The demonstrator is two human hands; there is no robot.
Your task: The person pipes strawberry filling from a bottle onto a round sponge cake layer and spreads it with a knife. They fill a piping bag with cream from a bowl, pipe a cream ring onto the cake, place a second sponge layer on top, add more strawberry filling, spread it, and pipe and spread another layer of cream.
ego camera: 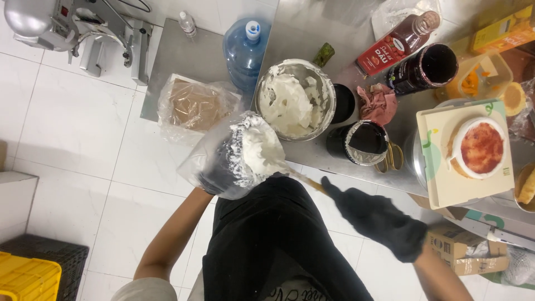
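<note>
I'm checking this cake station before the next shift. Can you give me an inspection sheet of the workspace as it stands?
Surface: steel counter, crowded.
Job's things: clear piping bag part-filled with white cream; spatula reaching into it; metal bowl of cream; cake with red topping on a pale board.
Clutter: two dark open jars, red bottle, crumpled pink cloth, scissors.
Hands: left hand holds the bag; right hand, black-gloved, holds the spatula.
Cables: nothing seen.
Surroundings: white tiled floor, water jug, stand mixer, yellow crate, cardboard box.
</note>
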